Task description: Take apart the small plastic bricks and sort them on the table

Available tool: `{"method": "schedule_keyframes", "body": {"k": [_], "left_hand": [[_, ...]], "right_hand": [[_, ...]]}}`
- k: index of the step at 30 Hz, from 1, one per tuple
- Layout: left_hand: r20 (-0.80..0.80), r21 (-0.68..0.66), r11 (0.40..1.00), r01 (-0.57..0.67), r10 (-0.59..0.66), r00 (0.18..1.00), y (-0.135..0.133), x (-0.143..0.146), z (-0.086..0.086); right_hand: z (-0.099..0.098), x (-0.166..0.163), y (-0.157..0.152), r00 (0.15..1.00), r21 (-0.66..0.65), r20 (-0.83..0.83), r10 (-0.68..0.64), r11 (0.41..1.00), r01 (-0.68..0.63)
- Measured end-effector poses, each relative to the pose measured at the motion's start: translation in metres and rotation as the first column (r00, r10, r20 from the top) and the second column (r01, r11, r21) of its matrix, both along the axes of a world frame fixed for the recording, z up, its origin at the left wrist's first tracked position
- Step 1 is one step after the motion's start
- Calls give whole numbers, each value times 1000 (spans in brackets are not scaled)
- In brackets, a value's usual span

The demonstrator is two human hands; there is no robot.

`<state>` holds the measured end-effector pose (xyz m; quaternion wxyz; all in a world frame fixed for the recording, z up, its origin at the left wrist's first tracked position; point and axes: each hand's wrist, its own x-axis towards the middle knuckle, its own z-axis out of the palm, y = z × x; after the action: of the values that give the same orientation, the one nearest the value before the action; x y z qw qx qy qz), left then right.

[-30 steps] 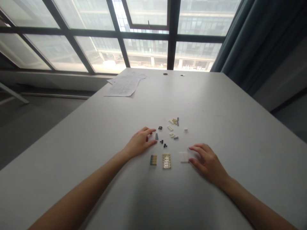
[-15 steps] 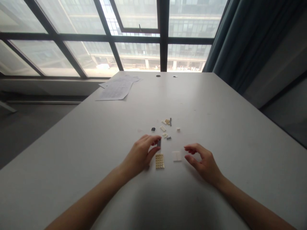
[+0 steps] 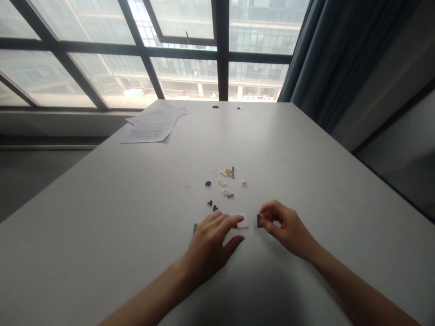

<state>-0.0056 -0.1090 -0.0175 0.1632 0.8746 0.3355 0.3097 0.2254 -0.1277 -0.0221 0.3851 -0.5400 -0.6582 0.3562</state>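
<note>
My right hand (image 3: 283, 226) pinches a flat dark grey building-brick plate (image 3: 259, 221) between thumb and fingers, just above or on the table. My left hand (image 3: 212, 237) is open, its thumb and index finger apart with nothing between them. Its index fingertip overlaps the edge of a white flat piece (image 3: 243, 222); whether they touch I cannot tell. A grey piece (image 3: 195, 228) peeks out at the left of this hand, mostly covered. Two small black pieces (image 3: 215, 208) lie just beyond its knuckles. The tan studded plate is out of sight, likely behind the left hand.
Farther off lie cream plates (image 3: 222, 182), a grey piece (image 3: 230, 195), a black piece (image 3: 208, 184), a small white piece (image 3: 244, 183) and a tan piece (image 3: 229, 172). Printed papers (image 3: 149, 127) rest at the white table's (image 3: 102, 194) far left, before a window.
The dark grey plate has passed from my left hand to my right. My left hand has opened and come nearer, over the tan plate's place. The view has turned slightly right.
</note>
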Motion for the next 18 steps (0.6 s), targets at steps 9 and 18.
{"method": "schedule_keyframes", "body": {"k": [9, 18], "left_hand": [[-2, -6, 979, -203, 203, 979, 28, -48, -4], [-25, -14, 918, -396, 395, 918, 72, -66, -3]], "right_hand": [[-14, 21, 16, 922, 35, 385, -32, 999, 21], [-24, 11, 15, 878, 125, 473, -69, 992, 10]]}}
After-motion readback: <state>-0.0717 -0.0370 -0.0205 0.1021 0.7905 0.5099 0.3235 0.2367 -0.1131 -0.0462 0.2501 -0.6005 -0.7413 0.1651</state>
